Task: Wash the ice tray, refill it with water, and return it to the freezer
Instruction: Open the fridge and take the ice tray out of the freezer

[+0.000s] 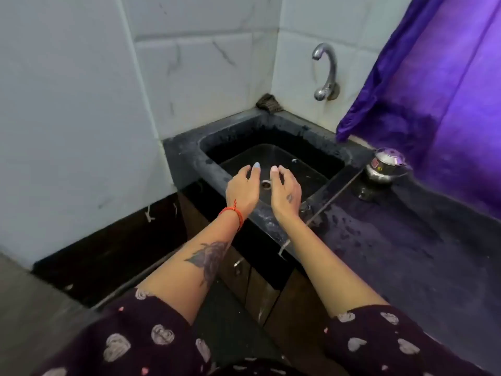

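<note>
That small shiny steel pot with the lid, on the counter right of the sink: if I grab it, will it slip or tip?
The small lidded steel pot looks polished, so probably slippery in wet hands. Its body narrows toward the base, so a sideways push might tip it. The lid may sit loose.

Curtain (pixel 433 85), upper right of the frame: cut off by the top and right edges; its full extent cannot be told.

Tap (pixel 326 71), upper centre-right: its wall fitting is partly blurred.

Cloth (pixel 267 102), in the corner behind the sink (pixel 187 156): small and dark; its kind cannot be made out.

Steel pot (pixel 385 169), right of centre: a label on it is too small to be read.

Sleeves (pixel 151 337), bottom of the frame: cut off by the lower edge.

Sink drain (pixel 266 183): partly hidden between the left hand (pixel 242 189) and the right hand (pixel 286 192).
</note>
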Motion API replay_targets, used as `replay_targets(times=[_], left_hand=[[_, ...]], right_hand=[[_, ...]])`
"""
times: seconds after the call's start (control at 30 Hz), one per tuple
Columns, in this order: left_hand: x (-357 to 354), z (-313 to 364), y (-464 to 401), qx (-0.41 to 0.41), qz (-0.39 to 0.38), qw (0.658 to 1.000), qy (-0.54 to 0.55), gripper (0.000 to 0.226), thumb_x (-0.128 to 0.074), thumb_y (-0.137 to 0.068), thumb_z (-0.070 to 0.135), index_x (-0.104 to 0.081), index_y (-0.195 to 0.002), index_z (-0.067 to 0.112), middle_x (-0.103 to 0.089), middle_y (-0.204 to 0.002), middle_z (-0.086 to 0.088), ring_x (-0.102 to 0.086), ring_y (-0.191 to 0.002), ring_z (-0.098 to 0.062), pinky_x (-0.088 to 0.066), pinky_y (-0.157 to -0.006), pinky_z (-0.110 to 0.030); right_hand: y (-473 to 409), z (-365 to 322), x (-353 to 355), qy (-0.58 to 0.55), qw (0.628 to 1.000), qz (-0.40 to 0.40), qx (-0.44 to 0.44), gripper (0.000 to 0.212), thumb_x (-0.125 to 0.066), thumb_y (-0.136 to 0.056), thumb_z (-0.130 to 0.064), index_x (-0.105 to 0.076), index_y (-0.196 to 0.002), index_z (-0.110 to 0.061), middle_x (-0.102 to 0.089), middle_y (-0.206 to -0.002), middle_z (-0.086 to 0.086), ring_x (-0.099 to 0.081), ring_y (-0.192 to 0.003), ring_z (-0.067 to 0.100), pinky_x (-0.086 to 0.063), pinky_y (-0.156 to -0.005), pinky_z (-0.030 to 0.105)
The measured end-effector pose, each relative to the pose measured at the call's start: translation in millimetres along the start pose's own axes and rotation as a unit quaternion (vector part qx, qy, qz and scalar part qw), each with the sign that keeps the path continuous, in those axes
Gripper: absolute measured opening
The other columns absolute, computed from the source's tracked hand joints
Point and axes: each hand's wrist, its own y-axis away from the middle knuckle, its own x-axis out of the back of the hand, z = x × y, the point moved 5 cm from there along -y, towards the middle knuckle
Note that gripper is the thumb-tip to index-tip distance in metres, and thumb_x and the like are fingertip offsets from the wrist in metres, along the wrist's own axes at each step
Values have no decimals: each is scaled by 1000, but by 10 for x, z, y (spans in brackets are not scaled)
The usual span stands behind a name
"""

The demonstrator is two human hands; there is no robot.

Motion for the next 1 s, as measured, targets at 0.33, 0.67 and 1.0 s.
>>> replay_targets(times=[0.33,0.67,1.0], left_hand=[[36,-554,807,82,88,993,2,51,-35,-96,51,-50,-135,20,-58,-132,-5,-53,-122,-23,-41,-105,-41],[522,-1117,1621,146,158,977,-4,53,-35,-97,48,-43,-140,18,-54,-136,-6,-49,-126,-23,-39,-107,-41],[1371,-1838,2708,225,246,943,8,54,-37,-98,45,-36,-145,18,-43,-147,-7,-39,-135,-23,-29,-111,-36]], right_hand=[[640,304,-109,15,991,-130,35,49,-41,-98,-41,-44,-141,-18,-37,-151,2,-27,-141,17,-20,-116,35],[1584,619,-490,7,973,-231,23,49,-35,-98,-45,-51,-135,-17,-48,-142,3,-39,-133,19,-34,-110,44],[2935,718,-952,45,931,-361,28,50,-33,-99,-45,-43,-141,-20,-41,-148,2,-31,-138,19,-27,-114,38]])
